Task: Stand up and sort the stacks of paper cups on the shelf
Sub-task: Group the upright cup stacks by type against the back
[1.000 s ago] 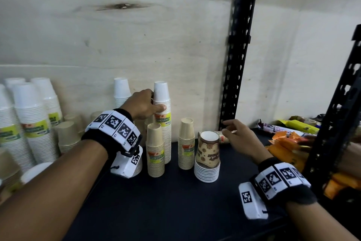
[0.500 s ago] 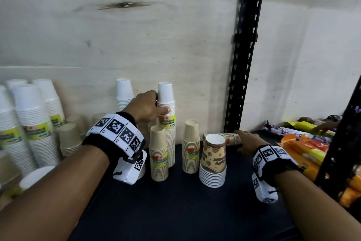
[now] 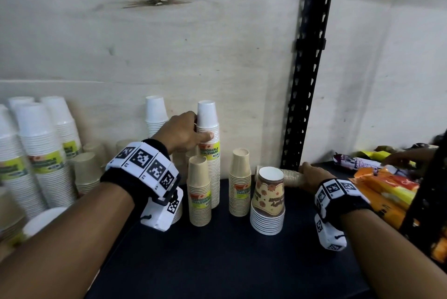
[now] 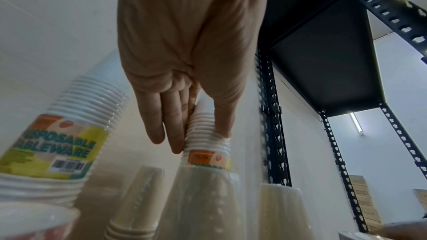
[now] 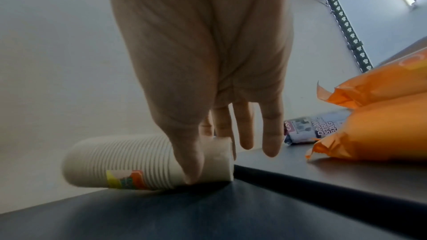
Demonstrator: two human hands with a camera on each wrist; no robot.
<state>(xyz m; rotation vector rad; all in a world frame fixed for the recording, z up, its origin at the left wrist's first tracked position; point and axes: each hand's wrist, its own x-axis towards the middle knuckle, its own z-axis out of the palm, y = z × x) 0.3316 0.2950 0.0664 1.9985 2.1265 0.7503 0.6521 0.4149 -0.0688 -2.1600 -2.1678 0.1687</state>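
Note:
My left hand grips the upper part of a tall white cup stack that stands upright at the back of the dark shelf; the left wrist view shows my fingers and thumb around its ribbed rims. My right hand holds a beige cup stack lying on its side by the black upright post; in the right wrist view my thumb and fingers pinch its narrow end. Two short beige stacks and a patterned cup on white cups stand between my hands.
More wrapped white stacks and beige cups crowd the left side against the wooden back wall. Orange packets and a bag roll lie on the adjoining shelf at right, where another person's hand reaches. The black post rises behind.
My right hand has reached back and taken hold of the lying beige stack by the post. My left hand has stayed on the tall white stack.

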